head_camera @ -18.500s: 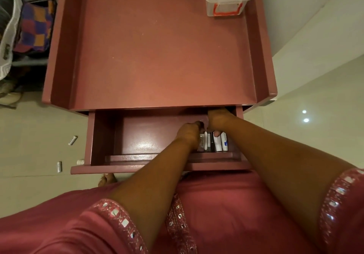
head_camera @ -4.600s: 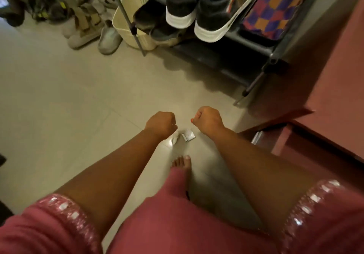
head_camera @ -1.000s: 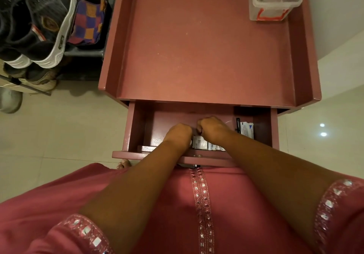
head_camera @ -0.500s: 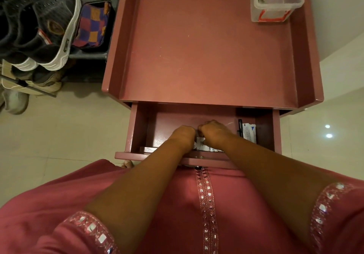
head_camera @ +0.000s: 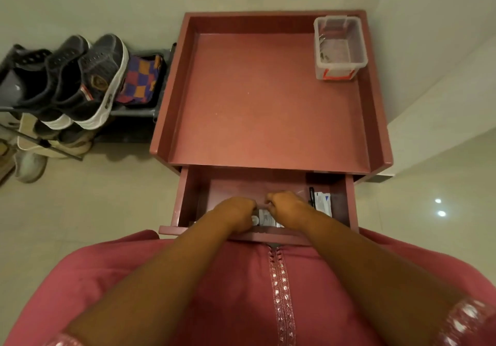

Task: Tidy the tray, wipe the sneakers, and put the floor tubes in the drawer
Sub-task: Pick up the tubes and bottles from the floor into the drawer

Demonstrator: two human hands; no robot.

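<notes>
Drawer (head_camera: 188,198) sits pulled out under the near edge of the tray (head_camera: 171,98). Tubes (head_camera: 265,218) lie inside it at its near side. Plastic bin (head_camera: 339,47) is in the tray's far right corner, sneakers (head_camera: 88,82) on a rack off to the left.

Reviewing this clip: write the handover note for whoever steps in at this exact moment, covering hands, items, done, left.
Left hand and right hand: both curled inside the open dark-pink wooden drawer, knuckles up, over the small white tubes at its front edge; the grip itself is hidden.
A white sachet and a black pen lie at the drawer's right end.
The dark-pink tray top holds only a clear plastic box with an orange latch in its far right corner.
The dark sneakers with white soles sit on the rack to the left.
Done, apparently: no tubes on the visible floor.
Left: settle the tubes, close the drawer. Whether the sneakers were wiped cannot be told.
</notes>
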